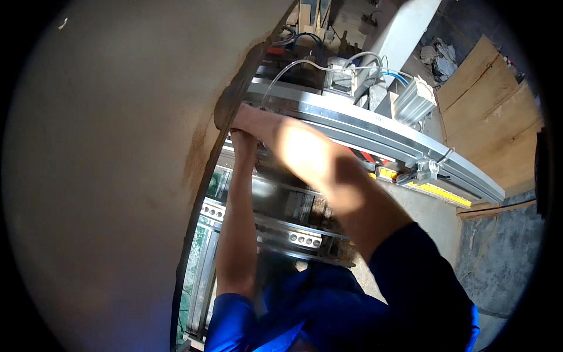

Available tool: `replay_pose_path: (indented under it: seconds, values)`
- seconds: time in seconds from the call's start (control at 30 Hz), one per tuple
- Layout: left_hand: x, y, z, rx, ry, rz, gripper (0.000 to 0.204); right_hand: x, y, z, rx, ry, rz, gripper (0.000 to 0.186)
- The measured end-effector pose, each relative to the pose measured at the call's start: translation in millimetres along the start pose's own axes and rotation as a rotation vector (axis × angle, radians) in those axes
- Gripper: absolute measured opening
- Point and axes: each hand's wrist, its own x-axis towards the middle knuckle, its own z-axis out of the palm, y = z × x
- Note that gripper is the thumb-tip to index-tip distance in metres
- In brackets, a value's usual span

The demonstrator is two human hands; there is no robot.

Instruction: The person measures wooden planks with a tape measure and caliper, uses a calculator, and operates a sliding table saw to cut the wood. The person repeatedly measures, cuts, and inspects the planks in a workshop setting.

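A large flat grey-brown panel (pixel 117 146) with a dark, rough edge fills the left side. Both forearms reach forward to that edge, the right one crossing toward the left. My right hand (pixel 247 118) is at the edge, near the far metal rail (pixel 346 111); its fingers are hidden. Just below it, close to the right wrist, is my left hand (pixel 243 139), with its fingers also out of sight. Whether either hand grips the panel or something behind it cannot be seen.
Metal cross rails (pixel 293 234) with round holes run beneath my arms. Beyond the far rail stand a silver cylinder (pixel 414 101) and a clear hose (pixel 299 61). A clamp-like metal fitting (pixel 425 170) sits on the rail's right part. Wooden boards (pixel 492 111) lean at right.
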Motion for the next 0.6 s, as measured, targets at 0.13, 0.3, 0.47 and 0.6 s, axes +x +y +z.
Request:
replay_pose_path:
  seconds: [0.13, 0.3, 0.47, 0.6]
  values:
    - [-16, -10, -6, -0.494, -0.202, -0.198, 0.053, -13, 10, -4, -0.035, 0.016, 0.002, 0.016]
    - [-38, 6, -29, -0.436, -0.146, -0.648, 0.063, -35, 15, -27, -0.052, 0.044, -0.014, 0.016]
    - [5, 73, -45, 0.562, 0.186, 0.201, 0.07, -78, 95, -50, -0.174, 0.038, 0.169, 0.02]
    - [45, 102, -43, 0.789, 0.063, 0.694, 0.055, -160, 120, -62, 0.255, 0.053, 0.3, 0.042]
